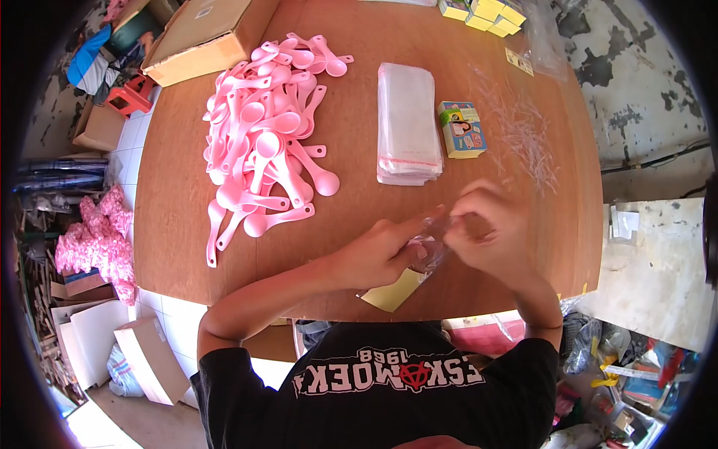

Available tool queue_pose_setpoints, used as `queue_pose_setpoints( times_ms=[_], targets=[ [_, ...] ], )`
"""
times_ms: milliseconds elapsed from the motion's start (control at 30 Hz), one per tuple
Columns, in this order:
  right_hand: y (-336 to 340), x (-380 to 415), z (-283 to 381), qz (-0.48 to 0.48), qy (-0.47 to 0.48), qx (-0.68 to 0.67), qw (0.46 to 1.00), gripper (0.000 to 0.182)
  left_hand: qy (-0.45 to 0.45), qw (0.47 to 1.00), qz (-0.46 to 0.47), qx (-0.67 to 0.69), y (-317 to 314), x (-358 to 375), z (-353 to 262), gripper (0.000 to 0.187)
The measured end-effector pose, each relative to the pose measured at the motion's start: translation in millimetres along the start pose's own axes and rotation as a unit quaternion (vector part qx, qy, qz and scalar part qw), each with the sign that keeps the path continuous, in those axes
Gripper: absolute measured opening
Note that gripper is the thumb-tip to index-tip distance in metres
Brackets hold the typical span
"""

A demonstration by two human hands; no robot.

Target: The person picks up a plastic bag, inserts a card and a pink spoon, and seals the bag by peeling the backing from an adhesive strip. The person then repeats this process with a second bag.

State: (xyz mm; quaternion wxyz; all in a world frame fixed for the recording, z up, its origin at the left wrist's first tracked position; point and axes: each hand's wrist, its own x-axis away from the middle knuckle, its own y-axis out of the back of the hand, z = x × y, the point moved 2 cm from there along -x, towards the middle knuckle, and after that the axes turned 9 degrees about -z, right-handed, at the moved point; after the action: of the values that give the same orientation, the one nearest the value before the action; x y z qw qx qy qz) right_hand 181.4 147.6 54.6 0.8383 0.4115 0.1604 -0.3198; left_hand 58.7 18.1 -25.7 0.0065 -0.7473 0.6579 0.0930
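Note:
My left hand (378,256) is closed on a clear plastic bag (429,253) with something pink inside. A yellow card (392,290) shows at the bag's lower end, near the table's front edge. Thumb and fingers of my right hand (490,228) curl into a ring beside the bag's upper end; what they pinch, if anything, is too small to tell. Beyond my hands lie a stack of clear plastic bags (406,123) and a small stack of printed cards (463,130). Many pink measuring spoons (262,127) are heaped at the left.
Thin clear strips (527,138) are scattered on the table's right side. A cardboard box (206,37) stands at the back left, yellow card stacks (486,13) at the back right. Past the wooden table (336,224), a person's arm shows beside a red stool (129,96).

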Motion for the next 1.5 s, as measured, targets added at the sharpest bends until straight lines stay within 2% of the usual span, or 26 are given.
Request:
queue_pose_setpoints(
  times_ms=[100, 167, 233, 267, 333, 467, 500, 533, 567, 667, 733, 867, 933, 967, 1033, 1067, 1133, 1167, 1233, 1267, 1300, 1333, 1367, 1400, 1467, 1500],
  targets=[
    [28, -8, -11, -0.003, -0.019, -0.06, 0.998, 0.013, -0.002, 0.999, -0.017, 0.05, -3, 2, 11, 0.06],
    [50, -11, -19, -0.036, -0.102, -0.228, 0.968, 0.011, 0.026, 0.995, -0.035, 0.087, 0, -1, 12, 0.057],
    [71, -20, -30, 0.002, -0.116, -0.346, 0.931, 0.014, 0.039, 0.992, -0.05, 0.111, 3, -1, 6, 0.056],
    [82, -24, -50, 0.002, -0.117, -0.345, 0.931, 0.014, 0.054, 0.987, -0.066, 0.136, 4, -1, 4, 0.055],
    [94, -25, -93, 0.09, -0.114, -0.551, 0.822, 0.02, 0.055, 0.982, -0.075, 0.161, 3, -1, 4, 0.055],
    [92, -16, -137, 0.113, -0.099, -0.579, 0.802, 0.012, 0.058, 0.975, -0.098, 0.189, 0, -2, 12, 0.052],
    [93, -13, -152, 0.078, -0.21, -0.358, 0.906, 0.008, 0.058, 0.975, -0.099, 0.19, 1, -2, 13, 0.052],
    [96, -3, -165, 0.037, -0.31, -0.112, 0.943, 0.009, 0.053, 0.981, -0.108, 0.152, 2, -2, 14, 0.05],
    [96, 7, -171, 0.033, -0.314, -0.111, 0.942, 0.009, 0.047, 0.986, -0.114, 0.114, 3, -1, 14, 0.048],
    [86, 10, -168, -0.109, -0.273, -0.002, 0.956, 0.017, 0.075, 0.986, -0.127, 0.082, 6, -2, 7, 0.045],
    [73, -1, -161, -0.186, -0.234, 0.065, 0.952, 0.024, 0.046, 0.982, -0.154, 0.097, 5, -4, 10, 0.044],
    [75, -8, -113, -0.164, -0.162, 0.112, 0.967, 0.021, 0.03, 0.977, -0.174, 0.117, 6, -2, 18, 0.041],
    [78, -10, -101, -0.044, -0.083, 0.038, 0.995, 0.017, 0.026, 0.974, -0.18, 0.137, 5, -4, 19, 0.04],
    [83, -10, -103, -0.044, -0.084, 0.038, 0.995, 0.017, 0.019, 0.97, -0.189, 0.155, 5, -5, 20, 0.039],
    [90, -14, -103, 0.045, -0.039, -0.206, 0.977, 0.025, 0.022, 0.97, -0.183, 0.157, 5, -6, 23, 0.038],
    [93, -16, -102, 0.045, -0.039, -0.205, 0.977, 0.025, 0.025, 0.971, -0.179, 0.159, 5, -5, 23, 0.038],
    [95, -24, -91, 0.106, -0.062, -0.417, 0.9, 0.036, 0.025, 0.971, -0.181, 0.157, 5, -5, 20, 0.037],
    [98, -21, -102, 0.106, -0.061, -0.417, 0.901, 0.036, 0.025, 0.971, -0.182, 0.155, 5, -5, 19, 0.036],
    [98, -19, -126, 0.057, -0.247, -0.456, 0.853, 0.043, 0.03, 0.971, -0.179, 0.158, 5, -4, 16, 0.036],
    [93, -26, -133, -0.037, -0.328, -0.092, 0.94, 0.04, 0.033, 0.97, -0.179, 0.16, 5, -4, 16, 0.036],
    [92, -23, -143, -0.035, -0.324, -0.09, 0.941, 0.04, 0.03, 0.97, -0.182, 0.162, 5, -4, 16, 0.036],
    [94, -14, -160, -0.062, -0.213, 0.14, 0.965, 0.036, 0.026, 0.972, -0.179, 0.148, 5, -4, 16, 0.036],
    [94, -13, -166, -0.085, -0.086, 0.36, 0.925, 0.033, 0.022, 0.975, -0.177, 0.135, 6, -4, 17, 0.036],
    [93, -20, -163, -0.082, -0.078, 0.36, 0.926, 0.033, 0.018, 0.973, -0.184, 0.136, 7, -6, 18, 0.036],
    [94, -12, -158, -0.201, -0.282, 0.142, 0.928, 0.027, 0.024, 0.973, -0.192, 0.129, 8, -5, 22, 0.035],
    [94, -10, -151, -0.201, -0.284, 0.143, 0.926, 0.027, 0.026, 0.973, -0.19, 0.13, 10, -4, 21, 0.035]
  ],
)
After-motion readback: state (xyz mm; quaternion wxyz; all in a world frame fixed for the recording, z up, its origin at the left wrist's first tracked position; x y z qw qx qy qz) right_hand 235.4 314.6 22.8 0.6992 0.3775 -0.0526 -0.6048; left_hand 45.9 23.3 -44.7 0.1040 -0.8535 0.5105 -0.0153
